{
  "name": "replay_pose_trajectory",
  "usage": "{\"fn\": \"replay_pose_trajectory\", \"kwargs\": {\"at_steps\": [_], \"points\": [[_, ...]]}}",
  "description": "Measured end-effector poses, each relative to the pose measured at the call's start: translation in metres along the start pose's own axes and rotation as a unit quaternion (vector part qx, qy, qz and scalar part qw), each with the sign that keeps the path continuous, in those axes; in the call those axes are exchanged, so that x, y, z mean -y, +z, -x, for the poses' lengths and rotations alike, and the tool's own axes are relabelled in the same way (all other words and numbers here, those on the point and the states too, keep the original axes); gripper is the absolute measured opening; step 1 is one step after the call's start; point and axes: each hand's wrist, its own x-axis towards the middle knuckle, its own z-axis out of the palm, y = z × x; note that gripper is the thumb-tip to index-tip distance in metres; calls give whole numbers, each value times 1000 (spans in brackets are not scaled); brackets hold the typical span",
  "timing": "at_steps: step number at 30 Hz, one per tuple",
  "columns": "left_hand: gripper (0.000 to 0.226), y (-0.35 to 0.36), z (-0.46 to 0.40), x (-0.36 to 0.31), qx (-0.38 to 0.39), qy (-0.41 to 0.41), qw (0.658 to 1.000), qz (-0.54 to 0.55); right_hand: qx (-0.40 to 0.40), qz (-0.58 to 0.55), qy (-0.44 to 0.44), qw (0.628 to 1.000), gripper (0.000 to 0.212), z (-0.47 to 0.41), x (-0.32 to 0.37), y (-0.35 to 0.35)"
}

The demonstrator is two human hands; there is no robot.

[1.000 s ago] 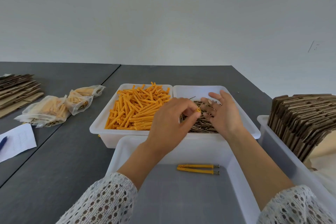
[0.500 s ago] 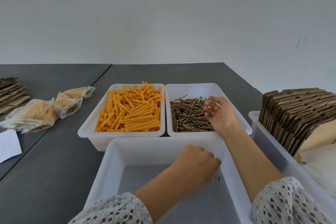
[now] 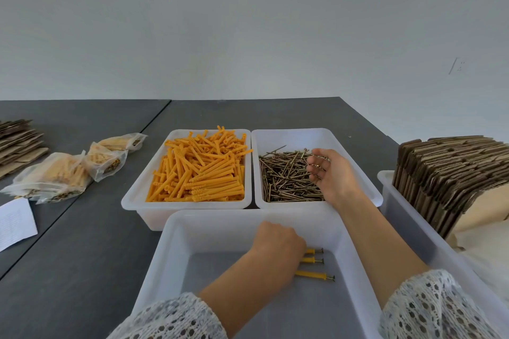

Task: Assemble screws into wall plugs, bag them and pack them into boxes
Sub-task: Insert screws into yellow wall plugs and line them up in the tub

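Lower centre of the frame: your left hand (image 3: 278, 242) is curled, knuckles up, over the near ends of the finished orange plastic wall plugs with brass-coloured screws set in them (image 3: 314, 265), which lie on the floor of the near translucent white plastic tray (image 3: 176, 250); whether the fingers are gripping a plug or only resting on it cannot be told, since the hand hides them. Right of centre: your right hand (image 3: 330, 176) hangs loosely over the heap of loose slim brass-coloured screws (image 3: 286, 179) in the right-hand white tray (image 3: 292, 135), fingers relaxed; no screw can be made out in its grip. Left of that, a matching tray (image 3: 137, 195) holds the loose ribbed orange wall plugs (image 3: 203, 168). Handling, as judged: plugs are light, slightly springy and easy to roll, so take one by mid-shaft; screws are stiff, thin, sharp-tipped and tangle in the heap, so pinch one near the head. Left of the frame: filled clear plastic bags (image 3: 55, 176) lie on the dark grey worktop (image 3: 82, 242). Right edge: flattened brown cardboard boxes (image 3: 446, 170) stand on edge.
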Motion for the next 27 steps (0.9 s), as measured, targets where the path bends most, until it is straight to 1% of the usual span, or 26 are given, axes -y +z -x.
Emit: {"fn": "replay_pose_trajectory", "kwargs": {"at_steps": [3,7,12,17,20,23,27], "points": [[14,-2,3,0,16,-10,1000,-4,4,9,-4,1000,15,-1,-1,0],[17,-3,8,6,41,-52,998,1,11,14,-5,1000,15,-2,-2,-1],[26,3,11,19,74,-111,990,46,17,17,-5,1000,16,-1,-2,0],[35,9,16,31,122,-114,981,104,22,24,-3,999,15,1,-1,1],[32,12,12,28,112,-115,978,130,25,27,-3,999,15,2,0,1],[34,16,4,17,95,-118,981,124,26,30,-4,999,15,2,0,2],[35,20,-4,7,91,-105,984,116,27,36,-3,999,14,2,-1,2]]}}
